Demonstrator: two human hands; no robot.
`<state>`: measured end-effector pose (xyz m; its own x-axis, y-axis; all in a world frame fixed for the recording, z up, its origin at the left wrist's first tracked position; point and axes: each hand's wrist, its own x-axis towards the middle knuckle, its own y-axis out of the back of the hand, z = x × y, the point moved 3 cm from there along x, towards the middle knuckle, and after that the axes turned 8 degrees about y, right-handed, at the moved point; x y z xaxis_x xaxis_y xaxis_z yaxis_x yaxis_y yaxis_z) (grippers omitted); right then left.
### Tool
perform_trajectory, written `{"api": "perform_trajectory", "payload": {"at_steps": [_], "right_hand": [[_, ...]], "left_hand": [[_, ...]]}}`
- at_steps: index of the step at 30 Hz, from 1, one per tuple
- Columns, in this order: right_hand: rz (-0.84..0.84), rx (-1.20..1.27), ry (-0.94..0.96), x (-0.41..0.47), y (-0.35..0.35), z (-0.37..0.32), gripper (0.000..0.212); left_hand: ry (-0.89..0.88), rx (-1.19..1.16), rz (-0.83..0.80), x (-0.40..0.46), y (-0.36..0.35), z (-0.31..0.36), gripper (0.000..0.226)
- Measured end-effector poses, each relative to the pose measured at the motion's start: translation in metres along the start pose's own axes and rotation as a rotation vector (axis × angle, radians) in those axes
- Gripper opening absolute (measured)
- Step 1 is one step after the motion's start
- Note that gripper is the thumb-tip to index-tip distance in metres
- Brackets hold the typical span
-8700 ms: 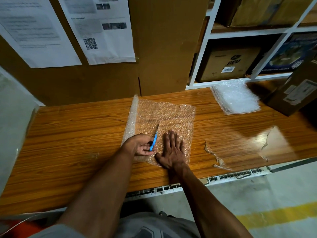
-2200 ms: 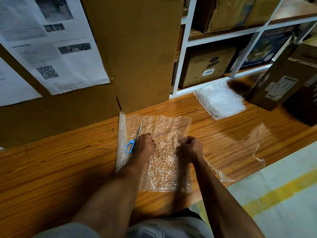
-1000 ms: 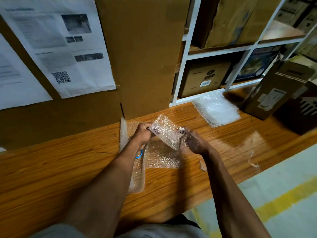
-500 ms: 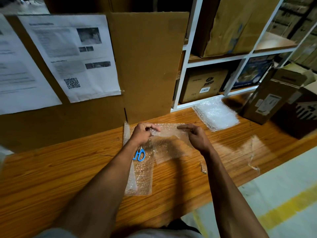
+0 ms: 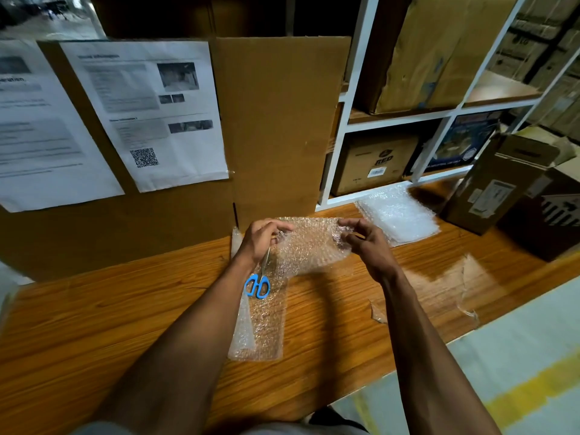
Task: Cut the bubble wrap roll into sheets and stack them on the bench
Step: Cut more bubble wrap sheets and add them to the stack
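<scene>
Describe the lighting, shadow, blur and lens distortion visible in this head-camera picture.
Head view: dim, warm light; glare whitens the stacked clear bubble-wrap sheets; forearm shadows darken the glossy wooden bench; wide-angle lens bows the white shelf frame; printed paper notices are too soft to read.

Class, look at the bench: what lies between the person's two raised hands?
In the head view, a cut sheet of bubble wrap spans the gap, pinched at its top corners by the left hand and right hand.
</scene>
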<state>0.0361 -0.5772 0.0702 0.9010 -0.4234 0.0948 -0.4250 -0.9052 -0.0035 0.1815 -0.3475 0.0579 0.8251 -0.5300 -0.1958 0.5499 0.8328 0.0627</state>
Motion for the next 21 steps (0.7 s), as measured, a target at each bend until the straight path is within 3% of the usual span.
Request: {"api": "perform_trajectory", "payload": {"at_steps": [4,10,17,21], "right_hand": [[0.056,0.017,0.019,0.004,0.000,0.000,0.022],[0.107,0.002,0.018,0.007,0.003,-0.005,0.021],[-0.027,0.012,-0.124,0.002,0.005,-0.001,0.027],[0.014,0.070,-0.134,0.001,0.004,-0.003,0.032]], "left_hand": [[-0.051,-0.008,-0.028,-0.002,-0.001,0.002,0.021],[-0.047,-0.031,-0.043,-0.005,-0.003,0.003,0.034],[-0.045,-0.098,-0.003,-0.004,-0.004,0.004,0.035],[-0.014,-0.154,-0.024,-0.005,-0.010,0.002,0.042]]}}
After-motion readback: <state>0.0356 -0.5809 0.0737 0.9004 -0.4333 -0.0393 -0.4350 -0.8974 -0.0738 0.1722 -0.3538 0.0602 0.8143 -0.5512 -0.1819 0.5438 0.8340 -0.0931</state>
